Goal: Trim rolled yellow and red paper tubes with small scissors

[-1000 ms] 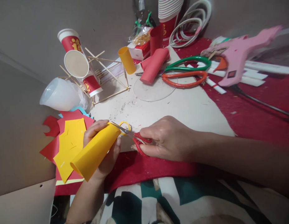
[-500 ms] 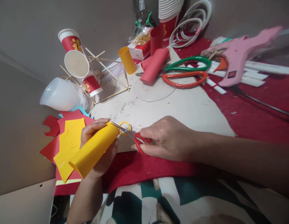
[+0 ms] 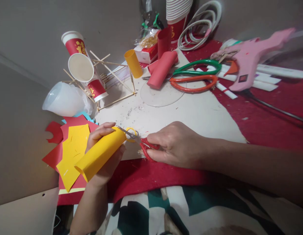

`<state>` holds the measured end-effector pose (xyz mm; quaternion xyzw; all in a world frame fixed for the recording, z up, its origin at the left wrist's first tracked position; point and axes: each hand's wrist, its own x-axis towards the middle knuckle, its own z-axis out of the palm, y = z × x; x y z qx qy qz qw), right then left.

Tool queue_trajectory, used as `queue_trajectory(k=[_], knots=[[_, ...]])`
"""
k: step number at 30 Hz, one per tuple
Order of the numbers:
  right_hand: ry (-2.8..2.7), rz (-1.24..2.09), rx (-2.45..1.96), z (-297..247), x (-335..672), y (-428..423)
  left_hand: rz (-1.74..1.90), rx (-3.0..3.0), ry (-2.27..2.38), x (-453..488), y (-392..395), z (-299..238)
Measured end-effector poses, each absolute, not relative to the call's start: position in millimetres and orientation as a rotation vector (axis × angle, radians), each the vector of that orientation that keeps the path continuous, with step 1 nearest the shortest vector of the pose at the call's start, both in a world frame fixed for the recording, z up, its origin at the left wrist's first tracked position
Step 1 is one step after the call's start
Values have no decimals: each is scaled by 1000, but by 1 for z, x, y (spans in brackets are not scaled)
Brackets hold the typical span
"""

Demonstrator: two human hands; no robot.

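My left hand is wrapped around a yellow paper tube, which slants up toward the right. In my right hand are small scissors with red handles. Their blades lie at the tube's upper right end, over its rim. A thin curled strip of yellow paper hangs beside the blades at that end. To the left of my left hand lie yellow paper scraps on red paper.
Stacked paper cups and a stick frame stand at back left. Red paper tubes, large scissors with green and orange handles, and a pink glue gun lie at back right. A cable trails right.
The lower end of the yellow tube has shifted slightly up and right with my left hand. The scissor blades look a little more closed at the rim.
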<state>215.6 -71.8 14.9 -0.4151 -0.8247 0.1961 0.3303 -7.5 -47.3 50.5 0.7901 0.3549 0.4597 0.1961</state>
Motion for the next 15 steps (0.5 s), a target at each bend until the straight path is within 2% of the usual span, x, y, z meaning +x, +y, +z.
queue_trajectory(k=[4, 10, 15], knots=[[-2123, 587, -1071, 16, 216, -71, 1298, 2196, 960, -8, -46, 50], [-1889, 929, -1101, 20, 213, -72, 1278, 2054, 986, -7, -46, 47], [-1932, 798, -1099, 17, 211, -74, 1278, 2096, 975, -7, -47, 47]])
